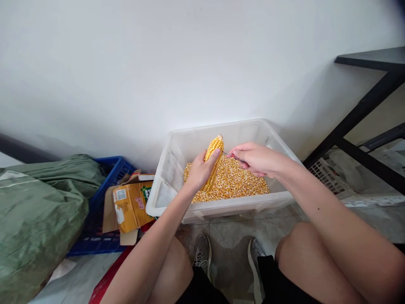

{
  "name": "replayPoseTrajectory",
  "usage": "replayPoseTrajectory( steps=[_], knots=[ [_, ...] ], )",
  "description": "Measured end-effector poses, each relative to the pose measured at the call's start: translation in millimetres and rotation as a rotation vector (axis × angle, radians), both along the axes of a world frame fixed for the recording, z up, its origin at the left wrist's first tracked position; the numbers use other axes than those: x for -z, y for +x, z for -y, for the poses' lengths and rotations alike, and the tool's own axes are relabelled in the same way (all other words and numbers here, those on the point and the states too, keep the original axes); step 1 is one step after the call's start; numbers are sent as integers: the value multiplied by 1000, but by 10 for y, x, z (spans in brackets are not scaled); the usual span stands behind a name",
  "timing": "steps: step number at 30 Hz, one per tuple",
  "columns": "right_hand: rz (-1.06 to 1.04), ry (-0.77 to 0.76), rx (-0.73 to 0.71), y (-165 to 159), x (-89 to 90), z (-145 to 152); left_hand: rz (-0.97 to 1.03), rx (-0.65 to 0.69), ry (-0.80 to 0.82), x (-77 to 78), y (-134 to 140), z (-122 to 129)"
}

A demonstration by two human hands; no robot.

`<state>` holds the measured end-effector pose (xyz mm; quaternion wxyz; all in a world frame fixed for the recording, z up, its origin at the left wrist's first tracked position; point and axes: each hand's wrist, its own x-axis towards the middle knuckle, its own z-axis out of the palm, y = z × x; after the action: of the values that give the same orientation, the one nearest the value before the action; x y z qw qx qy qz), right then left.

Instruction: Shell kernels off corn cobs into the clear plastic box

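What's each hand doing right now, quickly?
Left hand: closed around the corn cob, over the bin.
Right hand: closed on a thin metal tool pointing at the cob.

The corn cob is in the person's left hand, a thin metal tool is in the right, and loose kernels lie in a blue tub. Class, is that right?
Not quite: the head view shows the loose kernels lying in a whitish tub, not a blue one. The corn cob is in the left hand and the thin metal tool in the right hand.
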<state>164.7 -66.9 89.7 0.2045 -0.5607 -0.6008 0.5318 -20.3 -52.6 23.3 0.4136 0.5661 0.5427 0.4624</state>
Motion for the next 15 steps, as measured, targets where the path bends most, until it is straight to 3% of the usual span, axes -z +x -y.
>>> replayPoseTrajectory(
  steps=[5, 7, 15],
  knots=[
    [89, 112, 54, -174, 165, -12, -302, -74, 172, 35, 20, -46],
    [148, 198, 79, -212, 265, -48, -335, -86, 194, 46, 60, -67],
    [150, 252, 103, 51, 524, -252, -53, -63, -4, 122, 33, -247]
  ],
)
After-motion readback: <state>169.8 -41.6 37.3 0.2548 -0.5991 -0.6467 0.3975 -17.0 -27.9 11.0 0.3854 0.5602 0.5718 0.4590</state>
